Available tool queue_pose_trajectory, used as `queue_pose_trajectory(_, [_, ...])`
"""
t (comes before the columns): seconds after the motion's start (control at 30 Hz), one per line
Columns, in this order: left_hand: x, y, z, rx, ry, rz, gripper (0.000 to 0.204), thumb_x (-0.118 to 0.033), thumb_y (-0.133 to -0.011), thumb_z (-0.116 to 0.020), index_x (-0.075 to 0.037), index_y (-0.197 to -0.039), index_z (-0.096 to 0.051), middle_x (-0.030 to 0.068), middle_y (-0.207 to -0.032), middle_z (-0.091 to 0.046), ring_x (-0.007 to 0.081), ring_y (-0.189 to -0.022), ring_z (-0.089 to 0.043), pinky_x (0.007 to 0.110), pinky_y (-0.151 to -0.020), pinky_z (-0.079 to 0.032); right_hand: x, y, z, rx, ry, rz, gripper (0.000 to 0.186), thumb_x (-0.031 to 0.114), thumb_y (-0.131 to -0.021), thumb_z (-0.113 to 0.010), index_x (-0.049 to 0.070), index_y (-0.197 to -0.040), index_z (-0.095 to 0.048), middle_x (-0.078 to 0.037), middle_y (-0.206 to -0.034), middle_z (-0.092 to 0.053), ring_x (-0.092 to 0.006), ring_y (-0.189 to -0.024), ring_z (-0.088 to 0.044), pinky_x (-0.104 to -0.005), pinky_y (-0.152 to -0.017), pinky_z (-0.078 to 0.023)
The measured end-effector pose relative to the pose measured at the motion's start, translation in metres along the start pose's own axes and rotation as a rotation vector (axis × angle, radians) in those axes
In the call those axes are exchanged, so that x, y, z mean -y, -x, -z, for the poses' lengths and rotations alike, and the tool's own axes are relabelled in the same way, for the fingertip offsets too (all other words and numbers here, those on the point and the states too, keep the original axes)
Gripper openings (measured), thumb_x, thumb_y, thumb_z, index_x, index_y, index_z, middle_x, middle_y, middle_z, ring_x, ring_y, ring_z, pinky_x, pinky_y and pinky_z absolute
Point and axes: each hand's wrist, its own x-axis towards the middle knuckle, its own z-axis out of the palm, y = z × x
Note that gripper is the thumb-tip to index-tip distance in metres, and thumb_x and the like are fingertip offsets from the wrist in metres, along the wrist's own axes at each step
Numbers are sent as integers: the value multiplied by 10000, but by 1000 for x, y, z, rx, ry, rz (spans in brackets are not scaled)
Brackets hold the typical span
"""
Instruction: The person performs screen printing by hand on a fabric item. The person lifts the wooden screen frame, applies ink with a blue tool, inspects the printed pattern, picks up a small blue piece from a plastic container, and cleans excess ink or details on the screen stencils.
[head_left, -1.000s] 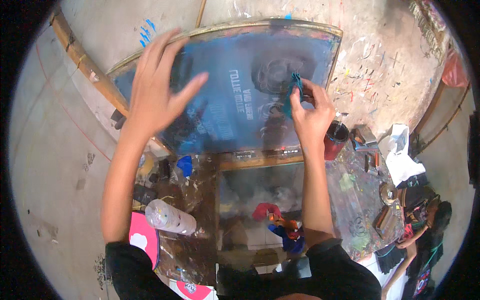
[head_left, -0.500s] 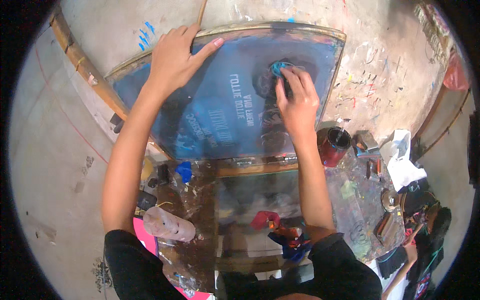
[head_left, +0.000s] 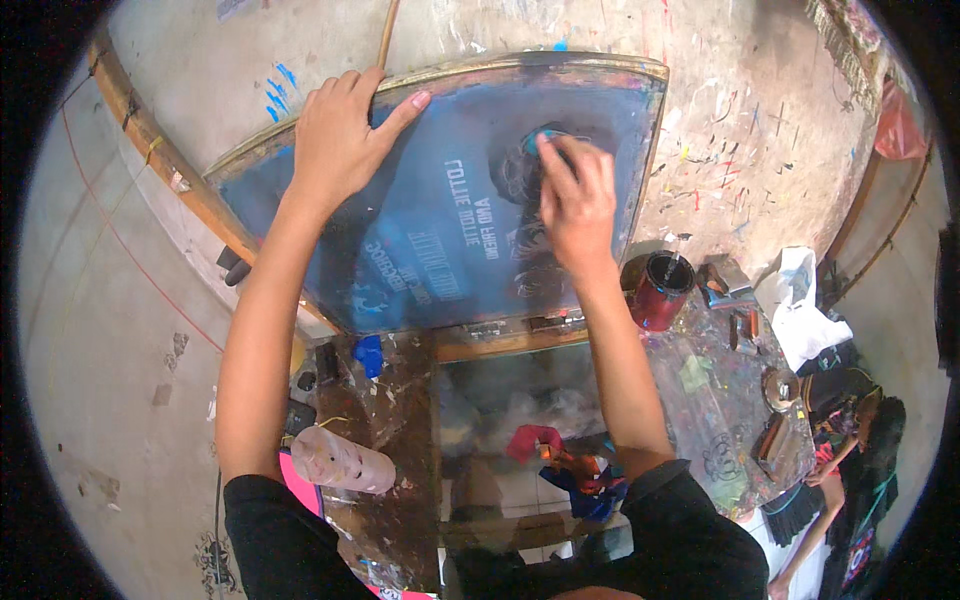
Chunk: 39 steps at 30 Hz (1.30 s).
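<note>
A screen printing frame (head_left: 640,120) with blue-coated mesh leans upright against the wall, pale lettering and dark drawn shapes on it. My left hand (head_left: 340,145) grips its top edge, fingers over the rim and thumb in front. At the mesh's upper right, my right hand (head_left: 580,200) is closed on a small teal scrubbing pad (head_left: 541,140), pressed to a dark, wet-looking patch. The fingers partly cover the pad, so its exact kind is hard to tell.
A dark red pot (head_left: 662,292) stands right of the frame. Farther right are a white plastic bag (head_left: 802,320) and a tape roll (head_left: 780,388). A pinkish bottle (head_left: 343,460) and a blue crumpled piece (head_left: 368,355) are at left. Another person's arm (head_left: 815,515) shows lower right.
My right hand has shifted slightly with the pad across the dark patch, and its fingers now cover more of the pad. The whole view has moved a little; my left hand keeps its hold.
</note>
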Motion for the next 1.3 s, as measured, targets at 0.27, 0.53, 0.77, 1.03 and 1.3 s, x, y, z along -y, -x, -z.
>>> queue_pose_trajectory(0.27, [-3, -1, 2, 48, 10, 22, 679, -602, -914, -583, 29, -1155, -642, 213, -1065, -653, 385, -1015, -593, 459, -885, -451, -9, 2, -1, -19, 69, 77, 504, -5, -699, -681, 74, -1197, -683, -95, -1159, -629, -311, -1025, -590, -416, -884, -502])
queue_pose_trajectory(0.53, [-5, 2, 1, 10, -1, 56, 650, -601, -903, -599, 4, -1130, -662, 188, -1018, -656, 368, -970, -597, 449, -862, -458, -10, 3, 2, 8, 107, 98, 525, 44, -726, -660, 90, -1249, -657, -72, -1175, -622, -289, -1038, -584, -407, -848, -483])
queue_pose_trajectory(0.77, [-6, 3, -3, -46, 10, 42, 644, -598, -892, -619, 4, -1115, -668, 192, -1004, -659, 364, -970, -602, 448, -855, -460, -9, 25, -5, 91, 100, 160, 523, 53, -724, -648, 93, -1245, -660, -69, -1179, -623, -273, -1034, -588, -399, -840, -485])
queue_pose_trajectory(1.03, [-6, 4, -4, -76, -6, 38, 635, -603, -884, -628, -12, -1112, -674, 188, -987, -664, 368, -949, -616, 451, -839, -465, -4, 27, -4, 155, 55, 198, 557, 55, -691, -646, 77, -1248, -659, -68, -1192, -636, -272, -1050, -586, -395, -865, -489])
queue_pose_trajectory(1.3, [-3, 5, -10, -104, -18, 49, 633, -610, -883, -626, -21, -1109, -672, 173, -1000, -661, 371, -959, -614, 450, -837, -469, -4, 35, -16, 144, -2, 283, 510, 92, -723, -650, 96, -1233, -678, -28, -1229, -650, -261, -1029, -592, -402, -858, -507])
